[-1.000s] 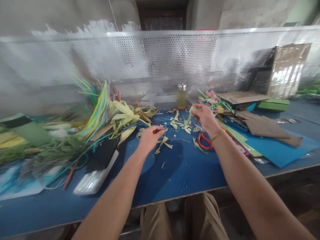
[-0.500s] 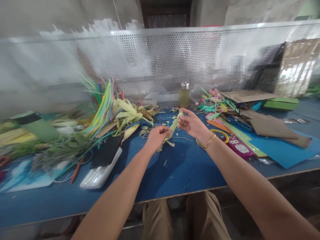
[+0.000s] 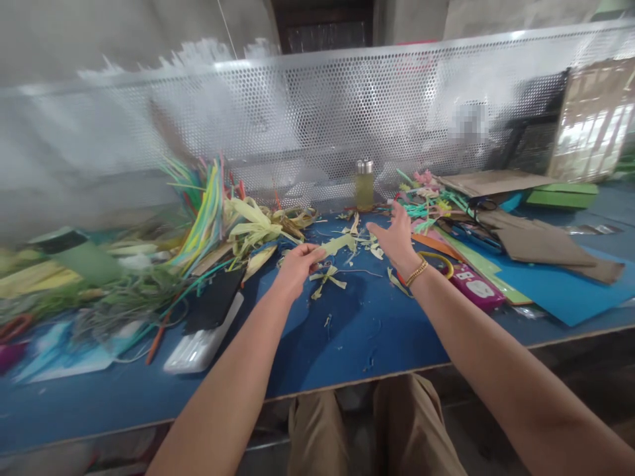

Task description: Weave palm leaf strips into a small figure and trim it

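Observation:
My left hand (image 3: 297, 270) pinches one end of a pale green corn husk strip (image 3: 338, 246), which points right above the blue tabletop (image 3: 342, 354). My right hand (image 3: 397, 241) is away from the strip, thumb and fingers apart, with nothing seen in it. It reaches toward small teal and pink paper flowers (image 3: 421, 206). Below the strip, a small knotted piece of husk (image 3: 327, 281) lies on the table among scraps. A yellow tape roll (image 3: 439, 261) sits beside my right wrist.
A bunch of coloured pipe cleaners (image 3: 208, 205) and a pile of husks (image 3: 255, 225) lie left. A glass bottle (image 3: 364, 188) stands at the back. To the right are a magenta device (image 3: 473, 287), cardboard (image 3: 538, 244) and blue paper (image 3: 560, 284). A perforated metal screen (image 3: 337, 99) runs behind.
My right hand has let go of the husk strip and moved right, its fingers spreading. The left hand has shifted slightly left and still holds the strip, now more level.

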Demonstrator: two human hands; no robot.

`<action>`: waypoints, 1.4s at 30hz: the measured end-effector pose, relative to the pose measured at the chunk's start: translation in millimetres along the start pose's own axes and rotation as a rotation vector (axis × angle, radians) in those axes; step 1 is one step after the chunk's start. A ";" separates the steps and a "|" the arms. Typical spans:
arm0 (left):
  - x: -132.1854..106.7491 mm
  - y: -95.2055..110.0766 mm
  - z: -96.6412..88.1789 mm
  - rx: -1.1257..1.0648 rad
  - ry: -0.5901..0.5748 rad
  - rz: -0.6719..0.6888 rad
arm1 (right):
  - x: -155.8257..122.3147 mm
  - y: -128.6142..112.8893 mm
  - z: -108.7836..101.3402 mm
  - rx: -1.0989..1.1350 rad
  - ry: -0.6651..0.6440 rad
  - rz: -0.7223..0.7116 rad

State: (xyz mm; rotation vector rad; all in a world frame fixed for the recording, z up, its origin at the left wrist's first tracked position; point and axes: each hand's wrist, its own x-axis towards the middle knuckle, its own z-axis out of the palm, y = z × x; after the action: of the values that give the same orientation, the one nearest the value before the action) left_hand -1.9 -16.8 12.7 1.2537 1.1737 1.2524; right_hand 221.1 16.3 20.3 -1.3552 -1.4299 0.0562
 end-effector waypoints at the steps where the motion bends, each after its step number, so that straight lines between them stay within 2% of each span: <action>1: -0.4 0.6 0.1 0.019 -0.028 0.002 | -1.0 -3.4 -1.6 -0.022 -0.006 -0.063; 3: -1.6 1.4 0.8 0.064 -0.088 0.014 | -5.8 -14.3 -3.5 0.001 -0.143 -0.235; 5: -3.1 1.8 1.8 0.100 -0.134 0.040 | -13.0 -25.9 -2.9 0.038 -0.324 -0.320; 8: -5.2 2.5 3.0 0.145 -0.176 0.084 | -20.8 -33.6 0.8 0.080 -0.557 -0.308; 10: -5.9 3.3 2.9 0.179 -0.187 0.115 | -20.6 -30.8 3.2 0.101 -0.620 -0.252; 15: -5.4 5.7 0.4 0.235 -0.207 0.173 | -12.9 -20.8 3.3 0.165 -0.586 -0.180; 21: -3.7 4.5 -0.7 0.233 -0.246 0.232 | -19.6 -26.6 3.6 0.388 -0.771 -0.131; 26: -0.1 2.6 -3.2 0.368 -0.215 0.339 | -21.2 -26.2 6.0 0.448 -0.748 -0.107; 31: 0.6 4.7 -6.4 0.466 -0.125 0.336 | -19.0 -24.8 5.4 0.422 -0.729 -0.152; 36: -0.7 8.8 -6.0 0.608 -0.115 0.414 | -17.9 -24.2 4.4 0.371 -0.672 -0.178; 42: -0.2 8.6 -5.9 0.686 -0.090 0.487 | -21.7 -28.5 2.2 0.286 -0.711 -0.243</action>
State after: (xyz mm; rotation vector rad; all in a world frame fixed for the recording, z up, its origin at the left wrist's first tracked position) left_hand -7.8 -17.5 21.2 2.1812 1.3300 1.1389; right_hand 194.8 -7.7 24.4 -0.9464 -2.0720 0.6099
